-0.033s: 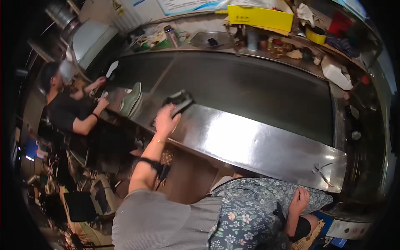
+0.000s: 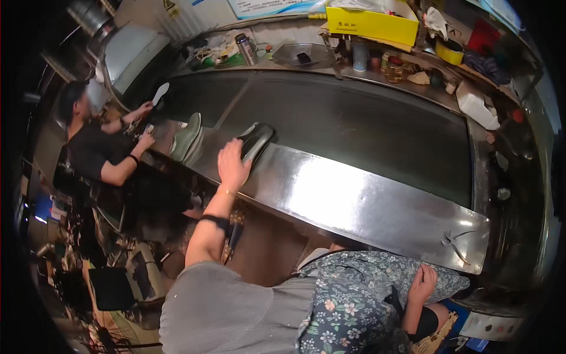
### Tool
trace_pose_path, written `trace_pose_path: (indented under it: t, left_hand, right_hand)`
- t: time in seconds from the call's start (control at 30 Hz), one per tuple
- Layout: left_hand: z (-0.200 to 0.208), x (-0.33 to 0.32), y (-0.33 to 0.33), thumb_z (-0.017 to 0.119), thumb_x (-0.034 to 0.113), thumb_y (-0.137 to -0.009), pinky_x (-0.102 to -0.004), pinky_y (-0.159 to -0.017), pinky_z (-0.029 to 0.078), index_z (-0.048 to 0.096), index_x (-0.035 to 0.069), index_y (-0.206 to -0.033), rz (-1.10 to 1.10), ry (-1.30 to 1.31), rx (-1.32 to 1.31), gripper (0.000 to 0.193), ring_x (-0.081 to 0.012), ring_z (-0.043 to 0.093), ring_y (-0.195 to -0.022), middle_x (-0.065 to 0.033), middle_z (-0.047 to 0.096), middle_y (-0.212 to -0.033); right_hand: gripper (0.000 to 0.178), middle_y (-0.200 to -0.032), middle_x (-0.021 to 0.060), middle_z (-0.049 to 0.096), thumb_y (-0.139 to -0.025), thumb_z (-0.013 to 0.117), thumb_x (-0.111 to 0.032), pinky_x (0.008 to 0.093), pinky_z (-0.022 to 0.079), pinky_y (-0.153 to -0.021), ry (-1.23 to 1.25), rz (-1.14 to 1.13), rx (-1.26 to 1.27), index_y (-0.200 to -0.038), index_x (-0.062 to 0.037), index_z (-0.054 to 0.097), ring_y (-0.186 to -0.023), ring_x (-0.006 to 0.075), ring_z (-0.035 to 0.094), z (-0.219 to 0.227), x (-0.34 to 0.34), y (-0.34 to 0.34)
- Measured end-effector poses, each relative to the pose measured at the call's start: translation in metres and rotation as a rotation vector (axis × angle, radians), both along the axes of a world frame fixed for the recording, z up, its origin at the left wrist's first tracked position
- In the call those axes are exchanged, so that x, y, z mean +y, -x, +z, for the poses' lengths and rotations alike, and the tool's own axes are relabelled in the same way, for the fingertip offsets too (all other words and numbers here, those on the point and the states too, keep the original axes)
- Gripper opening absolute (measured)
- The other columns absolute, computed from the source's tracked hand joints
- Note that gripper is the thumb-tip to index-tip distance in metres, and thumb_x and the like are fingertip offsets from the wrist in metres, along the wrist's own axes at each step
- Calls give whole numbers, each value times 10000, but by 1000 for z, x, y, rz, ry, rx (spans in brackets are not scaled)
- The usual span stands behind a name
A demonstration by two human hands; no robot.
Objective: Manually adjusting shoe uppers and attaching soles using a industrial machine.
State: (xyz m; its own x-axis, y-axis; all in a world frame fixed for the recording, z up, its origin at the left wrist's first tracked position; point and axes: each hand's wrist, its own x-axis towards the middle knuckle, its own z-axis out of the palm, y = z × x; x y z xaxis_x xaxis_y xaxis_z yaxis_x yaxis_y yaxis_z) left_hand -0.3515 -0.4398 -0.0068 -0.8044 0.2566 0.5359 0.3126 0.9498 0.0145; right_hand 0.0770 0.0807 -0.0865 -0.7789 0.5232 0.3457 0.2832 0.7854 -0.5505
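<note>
A black shoe (image 2: 259,140) rests where the dark, flat belt surface (image 2: 359,124) meets the shiny metal ledge (image 2: 318,183). Close by its near left side is my left hand (image 2: 234,165), fingers stretched out and apart; the fingertips look to be at the shoe's edge, and whether they touch it I cannot tell. My right hand (image 2: 423,284) lies on the floral apron (image 2: 354,295) over my lap, fingers loosely laid and holding nothing. Left of the black shoe, several grey-green sole-shaped pieces (image 2: 187,138) stand together on the ledge.
At the left a co-worker (image 2: 97,138) holds a white insole-shaped piece (image 2: 160,93). Pincers (image 2: 455,243) lie on the ledge's right end. Along the back are a bottle (image 2: 246,49), a metal tray (image 2: 302,56), jars (image 2: 393,69) and a yellow box (image 2: 372,25).
My left hand's fingers have spread from the black shoe's side, and the hand has drawn slightly left. The shoe stands sharper and more upright in view. My right hand stays put.
</note>
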Motion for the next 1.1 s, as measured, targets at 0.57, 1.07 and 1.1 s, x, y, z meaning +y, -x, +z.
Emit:
trace_pose_path:
  t: [0.57,1.07,1.1]
  left_hand:
    - [-36,59,-18,670,200,-783,-448,-1020,448,-59,161,-1575,371,-779,-769,1077,-494,545,-1201,-351,565,-1269]
    - [100,356,-241,794,180,-798,-346,-1132,320,92,76,-1580,-1410,-379,-1691,1056,-279,373,-1390,-185,337,-1531]
    - [102,376,-247,804,231,-803,-344,-1133,319,86,71,-1579,-1592,-154,-1506,1070,-292,364,-1403,-213,329,-1537]
  right_hand:
    - [161,-1011,167,677,-914,582,-62,427,473,-908,-64,57,159,-1007,27,680,-1002,337,607,15,-26,-21]
    - [431,-1171,213,659,-976,623,-250,332,517,-836,259,-243,493,-1338,-37,526,-943,263,665,191,32,-13]
    - [350,-1080,197,702,-973,622,-252,329,526,-800,39,-448,438,-1241,-27,611,-886,290,686,197,33,-23]
